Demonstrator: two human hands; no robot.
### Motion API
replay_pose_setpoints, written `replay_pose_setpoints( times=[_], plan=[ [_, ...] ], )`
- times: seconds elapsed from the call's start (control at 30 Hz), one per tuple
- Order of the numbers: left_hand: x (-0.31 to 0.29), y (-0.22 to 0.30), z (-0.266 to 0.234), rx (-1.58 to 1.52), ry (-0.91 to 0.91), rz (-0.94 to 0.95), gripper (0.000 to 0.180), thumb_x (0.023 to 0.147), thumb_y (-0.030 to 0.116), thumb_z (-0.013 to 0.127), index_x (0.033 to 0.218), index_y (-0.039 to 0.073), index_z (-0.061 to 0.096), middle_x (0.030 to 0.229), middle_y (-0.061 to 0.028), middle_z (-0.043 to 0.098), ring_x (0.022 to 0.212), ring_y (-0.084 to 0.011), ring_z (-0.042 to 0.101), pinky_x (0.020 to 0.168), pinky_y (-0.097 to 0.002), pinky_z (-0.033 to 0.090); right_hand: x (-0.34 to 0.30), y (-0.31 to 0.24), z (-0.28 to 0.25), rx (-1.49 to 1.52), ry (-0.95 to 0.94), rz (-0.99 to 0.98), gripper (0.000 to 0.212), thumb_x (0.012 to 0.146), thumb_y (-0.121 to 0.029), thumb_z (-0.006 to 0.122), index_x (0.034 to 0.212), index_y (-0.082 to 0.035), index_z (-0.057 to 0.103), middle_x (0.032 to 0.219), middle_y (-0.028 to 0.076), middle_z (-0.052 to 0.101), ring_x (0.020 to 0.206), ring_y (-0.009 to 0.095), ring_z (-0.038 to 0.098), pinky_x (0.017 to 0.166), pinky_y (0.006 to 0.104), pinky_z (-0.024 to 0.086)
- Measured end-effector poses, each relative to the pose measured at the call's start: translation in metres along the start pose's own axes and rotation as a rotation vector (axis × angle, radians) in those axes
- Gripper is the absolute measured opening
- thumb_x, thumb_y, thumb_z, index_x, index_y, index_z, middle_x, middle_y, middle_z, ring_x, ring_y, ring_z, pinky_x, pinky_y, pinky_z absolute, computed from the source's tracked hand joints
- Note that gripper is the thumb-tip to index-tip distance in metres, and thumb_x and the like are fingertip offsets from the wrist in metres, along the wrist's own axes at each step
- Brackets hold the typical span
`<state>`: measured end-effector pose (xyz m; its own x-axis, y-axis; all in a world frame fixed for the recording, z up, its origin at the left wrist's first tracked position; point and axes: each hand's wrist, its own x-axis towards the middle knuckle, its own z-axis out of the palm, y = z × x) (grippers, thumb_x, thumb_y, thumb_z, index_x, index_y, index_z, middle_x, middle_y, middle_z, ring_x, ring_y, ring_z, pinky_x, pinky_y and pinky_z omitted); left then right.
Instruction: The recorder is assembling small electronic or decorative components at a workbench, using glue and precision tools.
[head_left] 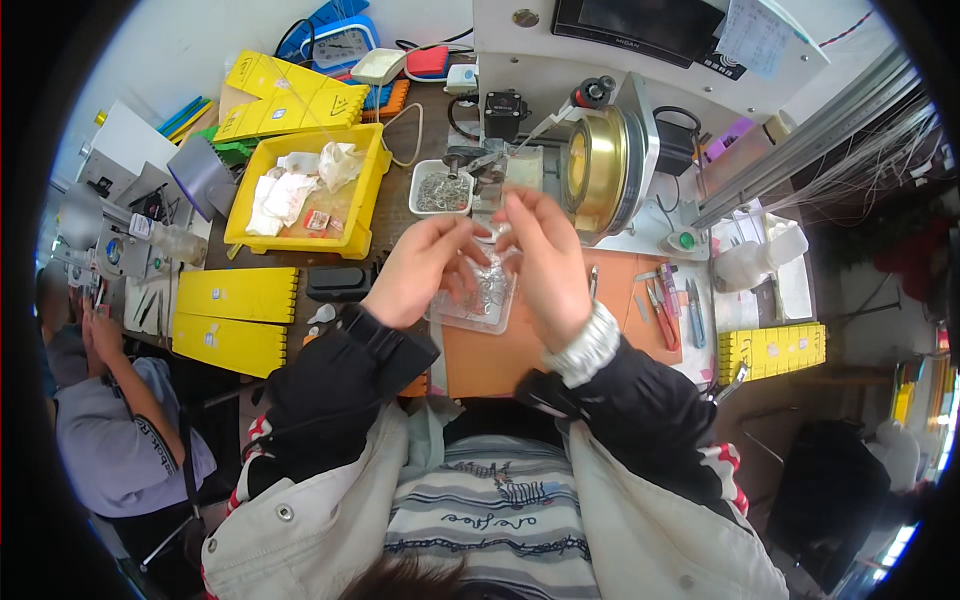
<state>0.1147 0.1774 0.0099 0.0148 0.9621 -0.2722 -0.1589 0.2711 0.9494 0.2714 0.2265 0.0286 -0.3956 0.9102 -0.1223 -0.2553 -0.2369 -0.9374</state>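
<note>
Both of my hands are raised side by side in front of the machine, above a clear plastic box (468, 321) of small shiny metal pieces. My left hand (425, 268) has thumb and index finger pinched together, the other fingers curled. Facing it, my right hand (545, 262) also pinches thumb and forefinger, its fingertips close to the left's. Whatever sits between the fingertips is too small to make out. Just beyond the left hand stands a white dish (440, 211) filled with small metal rings. An orange mat (560, 352) lies under the clear box.
A brass-coloured wheel (590, 170) juts from the machine ahead. Red-handled pliers (662, 318) and blue-handled pliers (695, 312) lie at right, near a yellow slotted board (772, 352). At left are a yellow bin (362, 210) and yellow boards (235, 295). Another person (125, 420) sits far left.
</note>
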Motion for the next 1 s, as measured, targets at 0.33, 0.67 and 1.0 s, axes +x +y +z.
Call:
replay_pose_setpoints(
  times=[0.33, 0.67, 1.0],
  plan=[
    [0.054, -0.012, 0.003, -0.674, 0.041, -0.142, 0.039, 0.105, 0.037, 0.041, 0.107, 0.002, 0.058, 0.082, -0.005, 0.065, 0.068, -0.0112, 0.057, 0.06, -0.0235, 0.044, 0.046, 0.019, 0.025, 0.047, 0.267, -0.29, 0.018, 0.099, -0.017, 0.054, 0.104, 0.0, 0.05, 0.091, 0.007, 0.058, 0.069, 0.01, 0.058, 0.057, 0.025, 0.046],
    [0.059, -0.009, -0.012, -0.204, 0.354, 0.205, 0.015, 0.098, 0.015, 0.055, 0.1, 0.001, 0.063, 0.084, -0.0028, 0.064, 0.073, -0.0108, 0.058, 0.063, -0.0232, 0.045, 0.054, 0.033, 0.024, 0.063, 0.32, -0.362, 0.009, 0.095, -0.01, 0.057, 0.097, -0.002, 0.055, 0.089, 0.004, 0.057, 0.074, 0.009, 0.056, 0.066, 0.0255, 0.046],
    [0.05, 0.053, 0.014, 0.781, 0.385, 0.805, 0.017, 0.085, 0.013, 0.068, 0.097, 0.001, 0.067, 0.091, -0.0112, 0.068, 0.09, -0.0228, 0.065, 0.08, -0.03, 0.047, 0.047, 0.022, 0.026, 0.199, 0.315, -0.22, 0.009, 0.095, -0.013, 0.055, 0.095, -0.004, 0.056, 0.082, -0.001, 0.051, 0.068, 0.006, 0.043, 0.06, 0.0231, 0.036]
  ],
)
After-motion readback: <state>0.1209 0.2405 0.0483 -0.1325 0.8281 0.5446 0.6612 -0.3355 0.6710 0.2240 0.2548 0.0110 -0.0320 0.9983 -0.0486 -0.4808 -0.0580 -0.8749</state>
